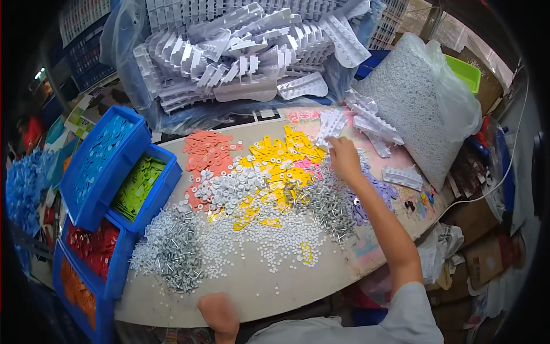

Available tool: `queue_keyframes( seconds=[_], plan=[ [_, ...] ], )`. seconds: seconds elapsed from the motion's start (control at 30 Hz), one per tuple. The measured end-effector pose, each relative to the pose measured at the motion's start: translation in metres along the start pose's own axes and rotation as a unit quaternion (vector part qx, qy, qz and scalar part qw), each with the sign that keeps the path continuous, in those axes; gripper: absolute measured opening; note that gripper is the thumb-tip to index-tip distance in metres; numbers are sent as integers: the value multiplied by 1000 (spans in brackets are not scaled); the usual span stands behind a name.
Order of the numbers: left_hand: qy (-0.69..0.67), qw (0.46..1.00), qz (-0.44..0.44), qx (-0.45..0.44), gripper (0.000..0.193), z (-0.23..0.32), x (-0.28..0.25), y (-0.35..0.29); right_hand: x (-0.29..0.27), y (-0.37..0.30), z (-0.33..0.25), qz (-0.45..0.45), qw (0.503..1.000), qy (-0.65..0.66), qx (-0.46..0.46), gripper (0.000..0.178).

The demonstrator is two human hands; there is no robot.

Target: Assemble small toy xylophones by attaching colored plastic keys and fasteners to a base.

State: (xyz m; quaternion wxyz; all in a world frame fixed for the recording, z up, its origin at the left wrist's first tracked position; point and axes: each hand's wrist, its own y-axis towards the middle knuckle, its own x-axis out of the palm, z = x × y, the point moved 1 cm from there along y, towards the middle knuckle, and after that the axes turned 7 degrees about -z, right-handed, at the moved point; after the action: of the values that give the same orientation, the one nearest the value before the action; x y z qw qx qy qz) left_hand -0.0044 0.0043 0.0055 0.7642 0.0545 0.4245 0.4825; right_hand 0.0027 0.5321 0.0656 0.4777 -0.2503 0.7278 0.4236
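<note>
Right hand (344, 159) reaching far, fingertips at the near end of a white studded strip (331, 125) on the worktop (240, 298); can't tell if they're gripping. Left hand (219, 312) curled at the near edge, blurred, contents hidden. Looks like strip-handling, calling for a steady pinch beyond those screws (335, 212).

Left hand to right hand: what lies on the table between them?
In the head view, outward from the left hand: mostly bare tabletop, then scattered small white beads, then silver screws near the right hand.
</note>
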Motion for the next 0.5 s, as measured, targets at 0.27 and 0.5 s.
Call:
queue_keyframes(
  seconds=[0.27, 0.5],
  plan=[
    [-14, 997, -1, -76, 8, 1, 1, 10, 62, 81, 47, -171, 970, -16, 174, 54],
    [-46, 995, 6, -91, 8, -1, 0, 6, 24, 49, -2, 57, 952, 285, 100, 39]
  ],
)
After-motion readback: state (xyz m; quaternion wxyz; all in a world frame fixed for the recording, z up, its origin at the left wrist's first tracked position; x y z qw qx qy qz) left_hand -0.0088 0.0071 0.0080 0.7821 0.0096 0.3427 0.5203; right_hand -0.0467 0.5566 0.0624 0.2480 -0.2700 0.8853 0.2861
